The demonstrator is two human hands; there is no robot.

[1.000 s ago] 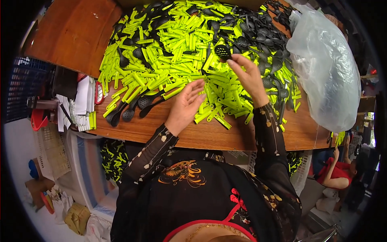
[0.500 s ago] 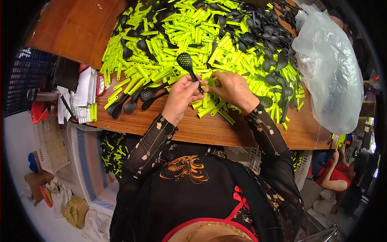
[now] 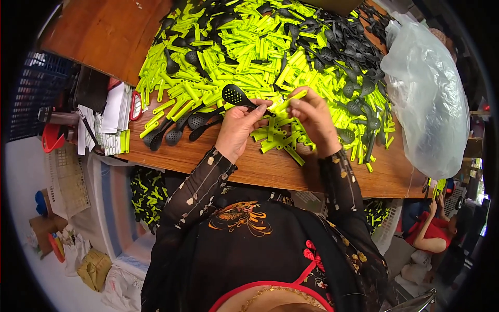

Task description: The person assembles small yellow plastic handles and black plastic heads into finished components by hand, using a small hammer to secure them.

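Between the fingers of my left hand [image 3: 240, 127] is a black slotted spoon [image 3: 237, 95], its round bowl with holes tilted up to the left and its shank pointing right. My right hand [image 3: 314, 118] pinches a lime-green handle [image 3: 291, 103]. The handle's lower left end is close to the tip of the spoon's shank; whether they touch I cannot tell. Both hands are above the near side of a large heap of lime-green handles [image 3: 249, 39]. Black spoon heads [image 3: 358, 49] are mixed in, thickest at the far right. Several black spoons [image 3: 174, 136] lie left of my left hand.
The heap sits on a brown wooden table [image 3: 208, 165]. A cloudy plastic bag [image 3: 423, 99] bulges at the right edge. Papers [image 3: 115, 112] and red-handled scissors [image 3: 135, 105] are on the left. Below, a bin holds green and black pieces [image 3: 148, 192]. A person in red [image 3: 432, 234] sits far right.
My right hand has taken up a lime-green handle and brought it to the spoon's shank. The spoon in my left hand has turned to lie more level, its shank pointing right.
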